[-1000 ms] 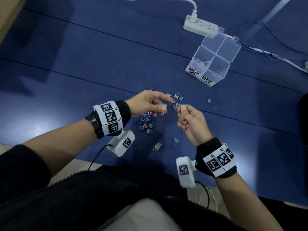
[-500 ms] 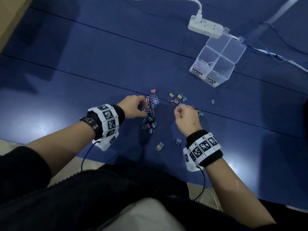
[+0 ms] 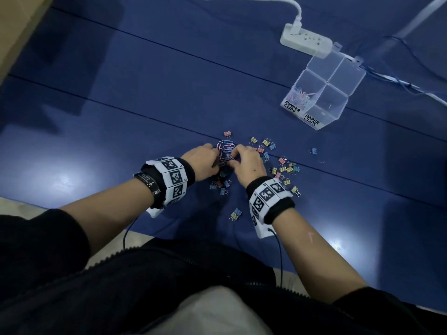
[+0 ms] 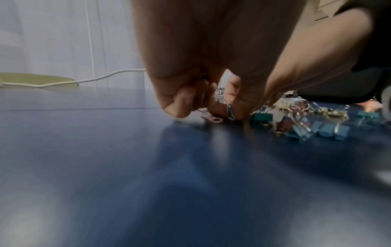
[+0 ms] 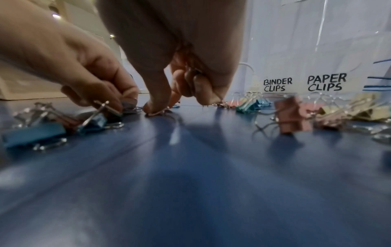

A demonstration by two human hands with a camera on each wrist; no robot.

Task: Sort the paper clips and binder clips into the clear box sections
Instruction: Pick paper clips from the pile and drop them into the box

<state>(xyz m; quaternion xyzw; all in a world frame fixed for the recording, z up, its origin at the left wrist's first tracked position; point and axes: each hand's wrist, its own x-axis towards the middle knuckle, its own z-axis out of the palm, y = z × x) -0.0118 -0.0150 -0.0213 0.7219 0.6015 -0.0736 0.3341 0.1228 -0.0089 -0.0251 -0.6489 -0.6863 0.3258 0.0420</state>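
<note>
Both hands meet over a small pile of pink and blue paper clips [image 3: 226,149] on the blue mat. My left hand [image 3: 204,160] has its fingers curled down and pinches paper clips [image 4: 230,110]; a pink one [image 4: 212,118] lies flat under its fingertips. My right hand [image 3: 244,160] presses one finger [image 5: 157,93] on a clip on the mat, and its other fingers are curled round thin wire clips [image 5: 217,98]. Coloured binder clips [image 3: 285,168] are scattered to the right and below. The clear box [image 3: 338,110] stands far right, with paper clips [image 3: 302,95] in the section labelled BINDER CLIPS.
A white power strip [image 3: 305,42] and its cables lie just behind the box. More binder clips [image 3: 219,185] sit between my wrists, and a pair [image 3: 235,213] lies nearer my body. The mat's near edge [image 3: 72,201] runs below my forearms.
Both hands have come down from a raised position to the mat. The right hand has moved left to join the left hand at the paper clip pile.
</note>
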